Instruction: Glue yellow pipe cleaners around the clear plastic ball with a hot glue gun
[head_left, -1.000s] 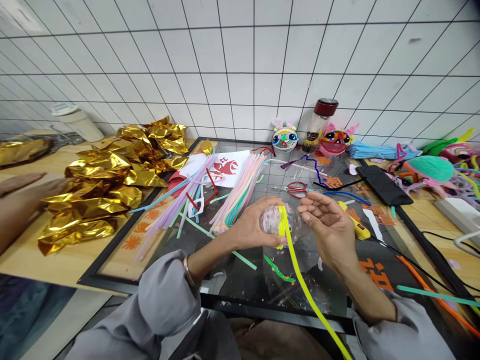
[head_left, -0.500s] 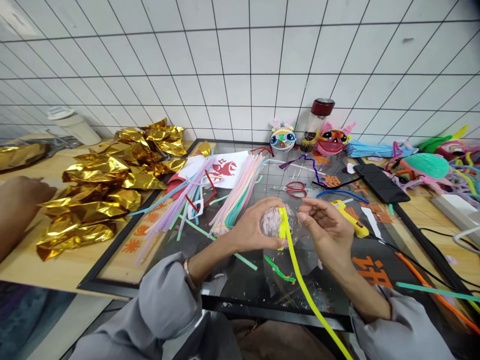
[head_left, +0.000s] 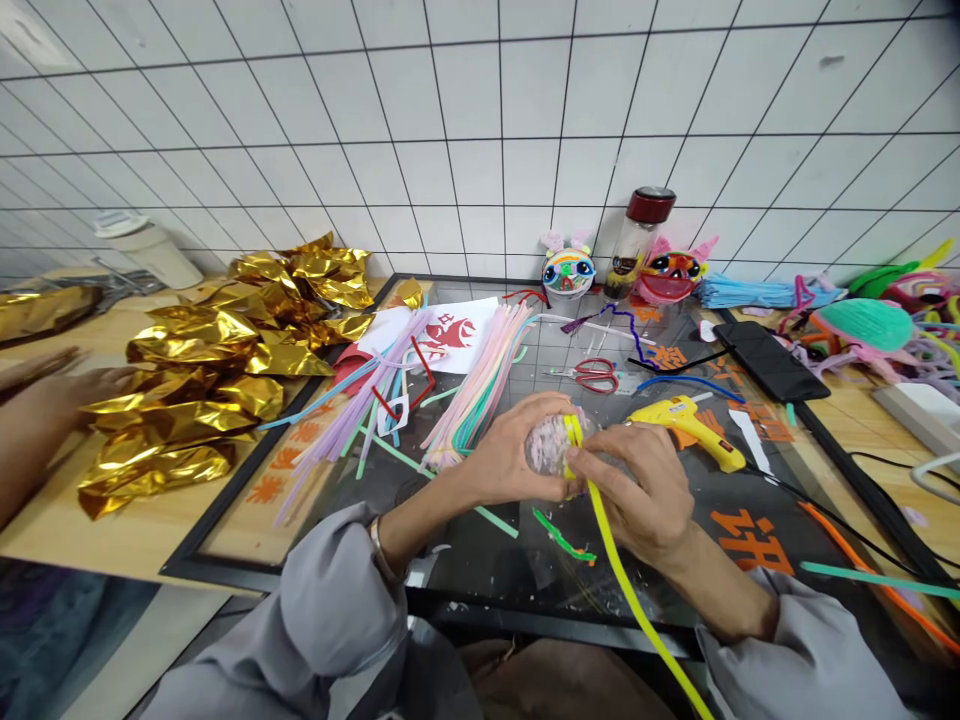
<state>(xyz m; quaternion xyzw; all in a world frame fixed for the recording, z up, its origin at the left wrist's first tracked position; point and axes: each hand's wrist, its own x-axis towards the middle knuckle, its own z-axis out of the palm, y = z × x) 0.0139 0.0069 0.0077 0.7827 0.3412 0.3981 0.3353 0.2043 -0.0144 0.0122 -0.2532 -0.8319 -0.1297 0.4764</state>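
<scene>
My left hand is curled round a clear ball with pale pink fuzzy material in or on it. A yellow pipe cleaner wraps part of the ball and its long free end hangs toward my lap. With bent fingers, my right hand presses the yellow pipe cleaner against the ball's right side; its fingertips are close together there. Below the ball lies a short green twisted piece. A yellow glue gun rests just beyond my right hand.
Red-handled scissors, bundled pastel pipe cleaners and a phone lie around. Behind stand two decorated animal-head balls and a bottle. Crumpled gold foil covers the left, near another person's hands.
My right hand has moved left from beside the ball and its fingers have closed onto the yellow pipe cleaner. A second hand of the other person shows at the left.
</scene>
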